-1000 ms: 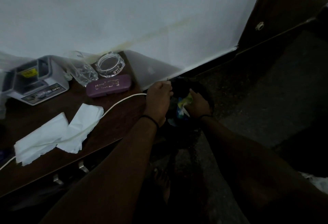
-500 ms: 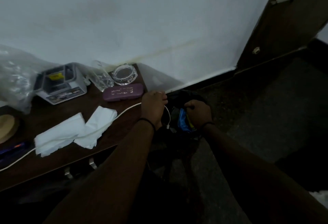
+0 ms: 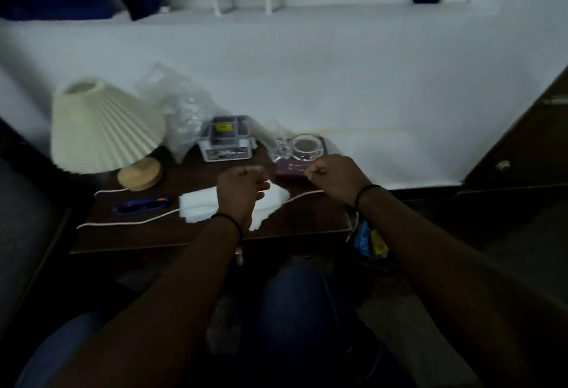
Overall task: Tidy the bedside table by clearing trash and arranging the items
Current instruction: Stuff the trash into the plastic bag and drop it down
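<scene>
Hovering curled, empty hands [image 3: 282,181] over the table [image 3: 196,237]; bright wrappers [image 3: 370,241] in dark bin [image 3: 373,264].

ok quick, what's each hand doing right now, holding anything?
Left hand: fingers curled, nothing visibly held, above the white folded tissues.
Right hand: curled into a fist, nothing visibly held.

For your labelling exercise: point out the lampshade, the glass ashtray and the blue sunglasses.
lampshade [image 3: 104,129]: head view, middle of the pleated side.
glass ashtray [image 3: 305,148]: head view, its round bowl.
blue sunglasses [image 3: 141,205]: head view, middle of the frame.
</scene>
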